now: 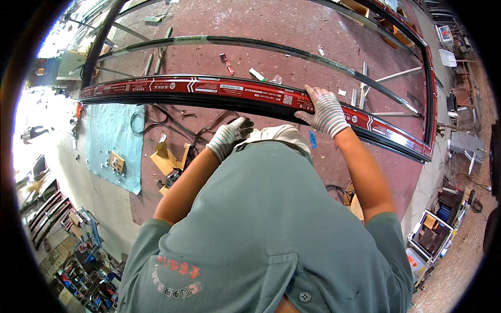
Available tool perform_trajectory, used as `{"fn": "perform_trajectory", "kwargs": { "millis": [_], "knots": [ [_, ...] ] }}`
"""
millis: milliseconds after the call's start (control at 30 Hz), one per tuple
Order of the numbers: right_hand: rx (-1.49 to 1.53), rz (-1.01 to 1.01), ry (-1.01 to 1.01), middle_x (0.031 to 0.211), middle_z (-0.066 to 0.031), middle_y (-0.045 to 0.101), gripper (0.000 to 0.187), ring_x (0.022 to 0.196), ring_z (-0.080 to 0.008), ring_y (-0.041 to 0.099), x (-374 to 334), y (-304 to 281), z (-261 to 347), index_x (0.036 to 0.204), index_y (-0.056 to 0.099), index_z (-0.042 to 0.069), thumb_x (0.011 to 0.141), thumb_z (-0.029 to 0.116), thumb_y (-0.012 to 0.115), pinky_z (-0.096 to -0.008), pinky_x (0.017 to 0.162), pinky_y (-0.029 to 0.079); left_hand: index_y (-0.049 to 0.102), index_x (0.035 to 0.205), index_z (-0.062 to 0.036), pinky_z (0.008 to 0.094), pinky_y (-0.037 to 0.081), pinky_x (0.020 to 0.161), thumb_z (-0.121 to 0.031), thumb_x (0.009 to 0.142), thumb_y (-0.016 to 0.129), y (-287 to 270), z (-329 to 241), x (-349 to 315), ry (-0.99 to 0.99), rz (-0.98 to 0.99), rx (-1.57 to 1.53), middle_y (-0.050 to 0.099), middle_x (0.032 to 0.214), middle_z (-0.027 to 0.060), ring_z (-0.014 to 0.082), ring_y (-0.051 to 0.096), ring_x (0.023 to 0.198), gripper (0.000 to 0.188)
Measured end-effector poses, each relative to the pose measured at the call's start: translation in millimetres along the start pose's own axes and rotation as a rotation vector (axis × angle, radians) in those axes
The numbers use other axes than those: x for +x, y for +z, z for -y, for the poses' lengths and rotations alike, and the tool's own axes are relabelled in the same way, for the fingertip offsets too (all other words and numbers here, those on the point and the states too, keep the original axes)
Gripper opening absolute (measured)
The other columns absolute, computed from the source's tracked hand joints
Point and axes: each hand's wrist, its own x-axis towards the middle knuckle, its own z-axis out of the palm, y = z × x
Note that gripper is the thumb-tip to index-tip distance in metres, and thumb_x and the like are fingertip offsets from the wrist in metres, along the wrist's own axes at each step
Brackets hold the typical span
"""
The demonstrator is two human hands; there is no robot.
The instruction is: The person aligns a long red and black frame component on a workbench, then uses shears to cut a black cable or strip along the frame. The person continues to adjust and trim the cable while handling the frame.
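A large dark metal frame [255, 110] with red printed protective film stretches across the view in front of me. My right hand [327, 112], in a striped fingerless glove, grips its near bar, fingers over the far edge and thumb on the near side. Close to my waist is my left hand [228, 138], gloved the same way. Its fingers are curled in by the light trousers [276, 134], apart from the frame. Something dark shows at those fingers, too small to make out.
Inside the frame runs a long crossbar [235, 40] over the reddish floor. Left lies a light-blue sheet [112, 138] with a small wooden block [117, 162]. An opened cardboard box [164, 158] and dark straps [180, 125] lie nearby. At the right stands a white-rimmed crate [430, 235].
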Motion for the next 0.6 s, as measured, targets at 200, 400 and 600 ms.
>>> {"fn": "perform_trajectory", "kwargs": {
  "millis": [200,400,600],
  "knots": [
    [0.041,-0.047,-0.009,0.12,-0.0216,0.06,0.083,0.112,-0.0375,0.057,3.2,5.0,3.0,0.137,0.05,-0.001,0.079,0.052,0.075,-0.0466,0.101,0.042,0.058,0.132,-0.0035,0.0377,0.05,0.095,-0.037,0.1,0.057,0.0,6.3,-9.4,-0.184,-0.105,-0.093,0.063,0.128,0.0115,0.0248,0.06,0.113,0.046],
    [0.058,0.009,0.071,0.121,-0.02,0.06,0.082,0.114,-0.0368,0.058,9.7,-1.1,9.5,0.138,0.051,0.005,0.077,0.053,0.076,-0.0468,0.102,0.042,0.061,0.126,-0.0024,0.0392,0.054,0.089,-0.037,0.096,0.065,-5.9,13.2,-12.2,-0.132,-0.124,-0.117,0.066,0.125,0.0123,0.0271,0.064,0.108,0.046],
    [-0.009,-0.016,0.048,0.12,-0.0215,0.06,0.08,0.112,-0.0381,0.058,9.4,3.2,14.2,0.137,0.051,0.002,0.08,0.053,0.074,-0.0482,0.1,0.043,0.06,0.13,-0.0004,0.0403,0.053,0.092,-0.037,0.099,0.061,-4.6,12.5,-17.4,-0.127,-0.175,-0.106,0.064,0.128,0.0146,0.0279,0.064,0.11,0.047]
  ]
}}
